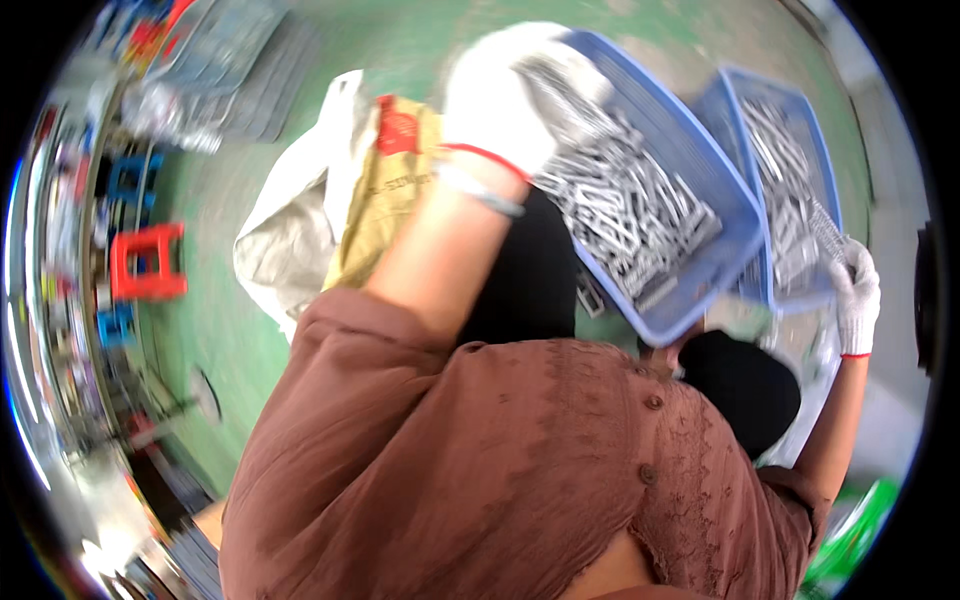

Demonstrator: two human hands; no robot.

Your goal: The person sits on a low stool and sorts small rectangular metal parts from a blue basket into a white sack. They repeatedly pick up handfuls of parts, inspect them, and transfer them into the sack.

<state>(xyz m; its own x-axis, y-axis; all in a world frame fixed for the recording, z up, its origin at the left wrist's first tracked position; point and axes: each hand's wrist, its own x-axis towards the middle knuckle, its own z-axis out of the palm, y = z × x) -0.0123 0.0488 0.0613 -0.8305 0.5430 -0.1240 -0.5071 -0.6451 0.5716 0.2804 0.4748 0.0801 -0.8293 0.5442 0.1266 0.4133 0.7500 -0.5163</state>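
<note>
My left hand (500, 100), in a white knitted glove with a red cuff, is above the far-left part of a blue plastic basket (655, 100). It is blurred, its fingers curled around a bunch of grey metal pieces (572, 105). Many small, slotted metal pieces (630, 210) lie loose in that basket. At the right side of a second blue basket (825, 150), my gloved right hand (856, 290) closes on the end of a thin grey metal strip (826, 232). More metal pieces (785, 190) fill this basket.
A white woven sack (290, 235) and a yellow-brown sack (385, 200) stand left of the first basket. Farther left are a red stool (148, 262), stacked grey crates (215, 50) and loaded shelves. A green plastic bag (855, 535) lies at the lower right, near the wall.
</note>
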